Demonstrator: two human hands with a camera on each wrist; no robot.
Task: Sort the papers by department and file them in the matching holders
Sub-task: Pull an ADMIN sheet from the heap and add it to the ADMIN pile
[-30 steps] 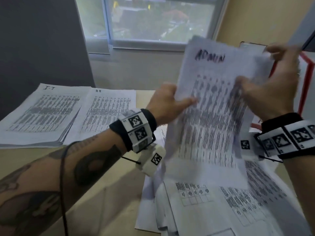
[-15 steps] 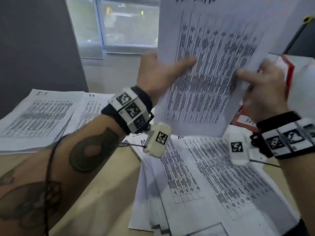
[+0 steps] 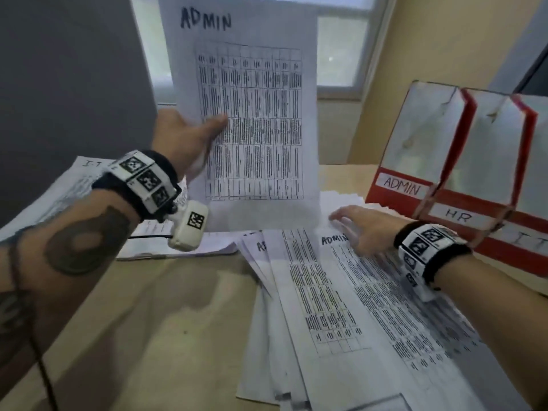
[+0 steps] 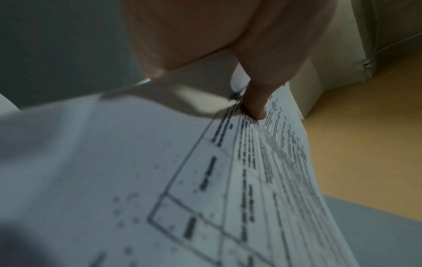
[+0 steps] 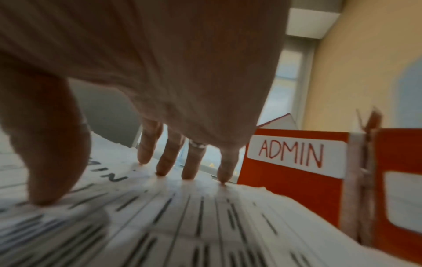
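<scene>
While your left hand (image 3: 185, 134) pinches the upright ADMIN sheet (image 3: 249, 114) above the table (image 3: 166, 321) and your right hand (image 3: 360, 229) rests flat, fingers spread, on the loose ADMIN pile (image 3: 341, 307), sorting seems ongoing; next, file into the ADMIN holder (image 3: 415, 149).
</scene>
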